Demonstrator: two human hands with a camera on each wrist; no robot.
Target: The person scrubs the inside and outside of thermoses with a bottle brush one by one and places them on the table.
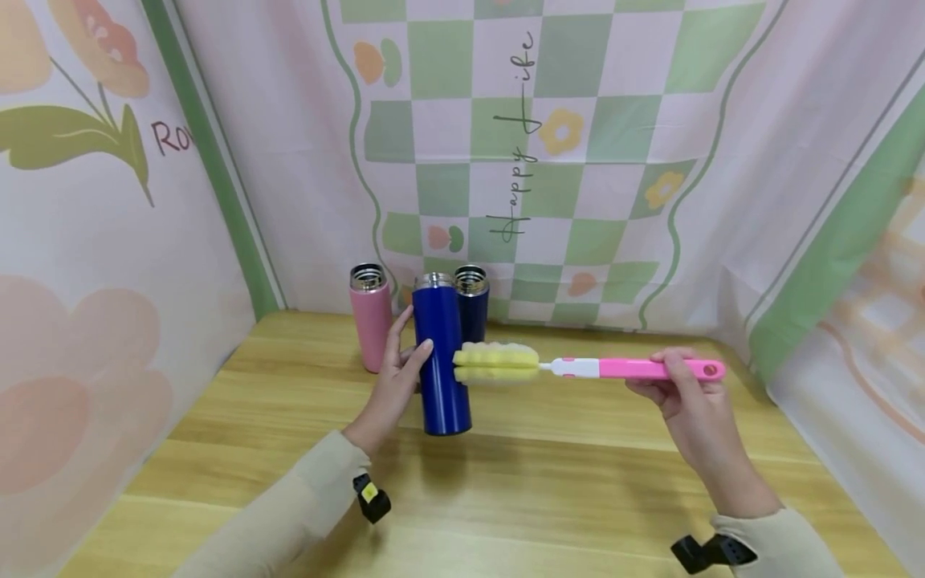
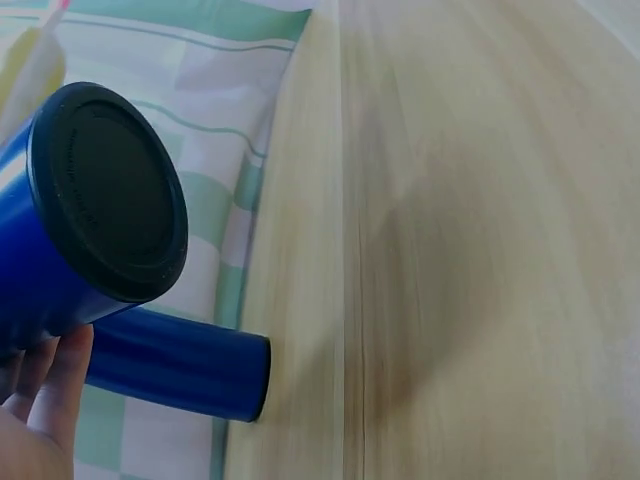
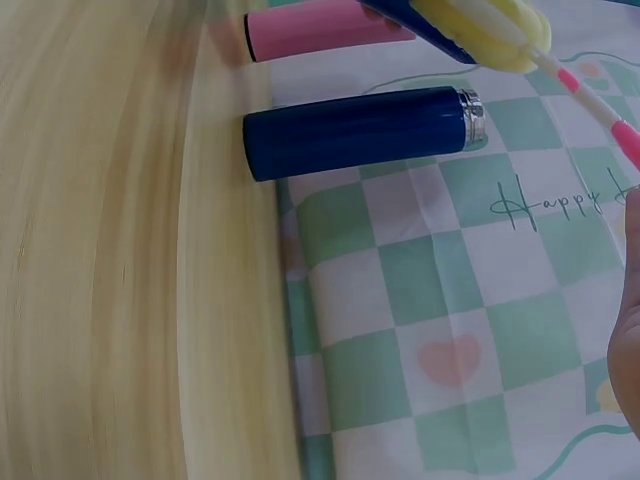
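My left hand (image 1: 396,377) grips a blue bottle (image 1: 442,361) without a lid, raised off the table and slightly tilted; its dark base (image 2: 108,190) faces the left wrist camera. In my right hand (image 1: 697,409) is the pink handle (image 1: 636,368) of a bottle brush, held level. The yellow and white sponge head (image 1: 499,361) points left and lies against or just in front of the blue bottle's side; the head view does not settle which. Only an edge of the right hand (image 3: 628,340) shows in the right wrist view.
Behind the blue bottle stand an open pink bottle (image 1: 371,321) and an open navy bottle (image 3: 360,132). The wooden table (image 1: 564,498) runs back to a checked curtain (image 1: 556,193). Patterned cloth (image 1: 94,321) hangs at both sides.
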